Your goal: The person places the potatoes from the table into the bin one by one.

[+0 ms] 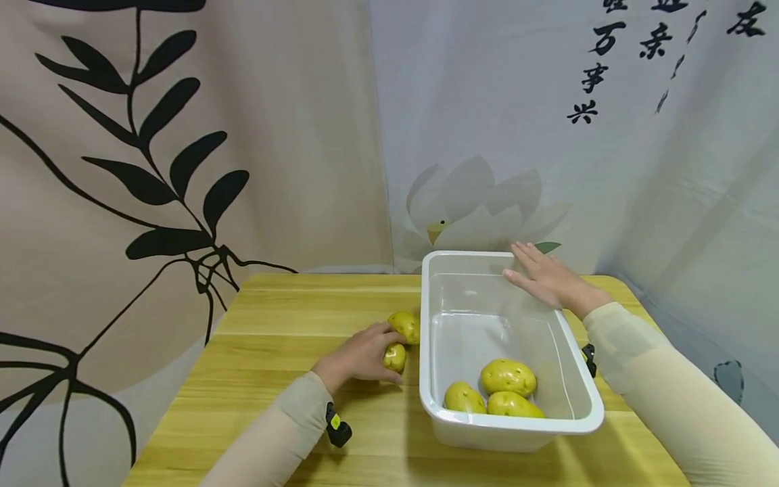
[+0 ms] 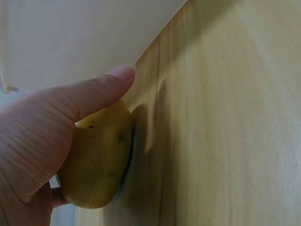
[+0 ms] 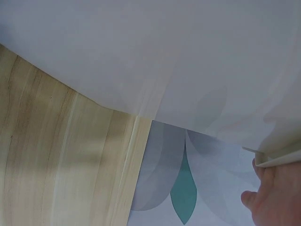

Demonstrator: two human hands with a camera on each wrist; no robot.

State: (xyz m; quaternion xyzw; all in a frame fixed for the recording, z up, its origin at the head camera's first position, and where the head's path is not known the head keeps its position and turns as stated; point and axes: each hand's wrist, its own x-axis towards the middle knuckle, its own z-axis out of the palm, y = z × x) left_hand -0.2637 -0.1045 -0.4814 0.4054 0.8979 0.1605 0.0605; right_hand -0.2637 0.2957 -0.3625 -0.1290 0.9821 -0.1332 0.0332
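My left hand curls around a yellow potato on the table, its thumb over one side and a finger showing at the other. In the head view, that potato is partly covered by the fingers, and another potato lies just beyond it, beside the tub wall. A white plastic tub stands to the right with several potatoes in its near end. At the tub's far right corner, my right hand holds the rim, thumb on the inner side and fingertips over the outside.
The tub stands on a yellow wood-grain table, whose far edge lies near a printed curtain. Left of the tub, bare wood surrounds my left forearm. A black wrist device hangs by the left sleeve.
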